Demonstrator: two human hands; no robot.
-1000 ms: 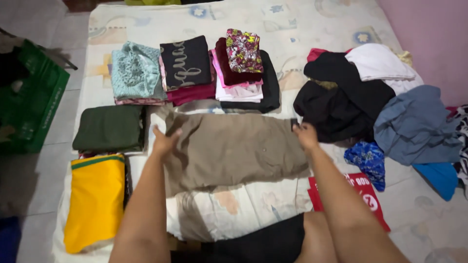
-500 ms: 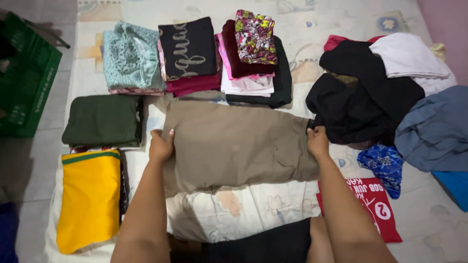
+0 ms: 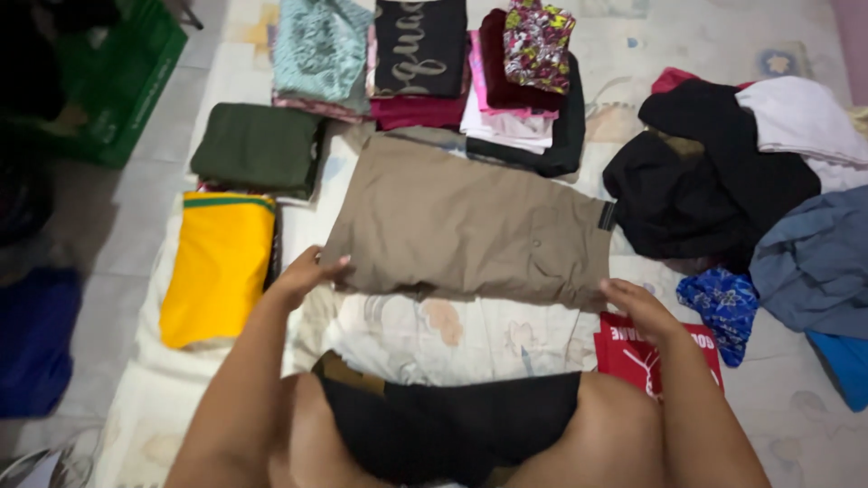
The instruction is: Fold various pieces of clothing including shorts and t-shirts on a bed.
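Observation:
A folded khaki garment lies flat on the patterned mattress in front of me. My left hand rests at its near left corner, fingers touching the edge. At the near right corner is my right hand, fingers curled against the hem. Whether either hand pinches the fabric is unclear.
Folded stacks line the far side: teal, black with lettering, floral-topped pile. Dark green and yellow folded pieces lie left. An unfolded heap sits right, a red bag by my right hand, a green crate on the floor.
Both hands slid from the garment's far corners down to its near edge. The view shifted, so the khaki garment now sits tilted and farther from me.

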